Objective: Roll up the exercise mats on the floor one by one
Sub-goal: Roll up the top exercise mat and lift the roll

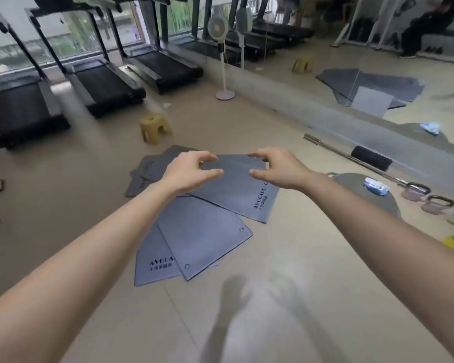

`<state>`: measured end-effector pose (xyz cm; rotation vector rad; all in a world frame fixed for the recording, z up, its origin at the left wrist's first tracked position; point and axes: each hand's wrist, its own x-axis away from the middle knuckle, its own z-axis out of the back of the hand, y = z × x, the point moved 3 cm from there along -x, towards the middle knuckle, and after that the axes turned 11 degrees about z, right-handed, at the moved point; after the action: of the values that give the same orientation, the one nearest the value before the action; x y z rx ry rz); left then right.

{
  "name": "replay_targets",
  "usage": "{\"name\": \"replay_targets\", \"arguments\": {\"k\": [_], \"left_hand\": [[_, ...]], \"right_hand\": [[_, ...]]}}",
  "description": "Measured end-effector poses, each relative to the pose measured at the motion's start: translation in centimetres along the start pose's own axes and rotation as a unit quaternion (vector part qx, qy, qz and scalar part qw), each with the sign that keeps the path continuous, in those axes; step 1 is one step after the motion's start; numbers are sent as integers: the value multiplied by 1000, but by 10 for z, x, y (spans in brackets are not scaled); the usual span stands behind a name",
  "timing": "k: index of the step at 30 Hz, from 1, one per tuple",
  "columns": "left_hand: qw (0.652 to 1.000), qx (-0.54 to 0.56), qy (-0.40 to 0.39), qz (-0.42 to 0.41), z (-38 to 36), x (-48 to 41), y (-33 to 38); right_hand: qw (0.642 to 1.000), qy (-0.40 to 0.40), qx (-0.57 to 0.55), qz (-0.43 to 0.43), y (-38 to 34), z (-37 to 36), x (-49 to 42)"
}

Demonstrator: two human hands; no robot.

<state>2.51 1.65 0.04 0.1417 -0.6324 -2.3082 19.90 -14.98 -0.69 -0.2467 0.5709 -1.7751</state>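
Several grey-blue exercise mats lie flat and overlapping on the beige floor. The top mat (236, 189) angles to the right and carries dark lettering. A second mat (205, 242) with two corner eyelets lies under it, and a third mat (152, 265) sits at the lower left. Darker grey mats (147, 169) spread out behind. My left hand (192, 171) and my right hand (275, 169) hover over the far end of the top mat, fingers curled and apart, holding nothing.
A tan plastic stool (155, 128) stands beyond the mats. Three treadmills (102, 85) line the window at the left. A standing fan (223, 61) is by the mirror wall. A barbell (351, 158), kettlebells (435, 203) and a grey dome (357, 184) lie at the right.
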Motion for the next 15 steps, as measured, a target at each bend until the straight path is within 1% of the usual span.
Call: {"name": "replay_targets", "arguments": {"k": [3, 7, 12, 15], "left_hand": [[997, 51, -36, 45, -55, 14, -11], [977, 149, -71, 136, -134, 47, -34], [928, 265, -115, 234, -210, 76, -54], [901, 300, -147, 275, -247, 76, -66]], "right_hand": [[994, 3, -96, -46, 31, -32, 34], [968, 17, -210, -136, 76, -94, 86], [928, -28, -285, -239, 113, -158, 134], [905, -44, -313, -284, 132, -184, 138]]}}
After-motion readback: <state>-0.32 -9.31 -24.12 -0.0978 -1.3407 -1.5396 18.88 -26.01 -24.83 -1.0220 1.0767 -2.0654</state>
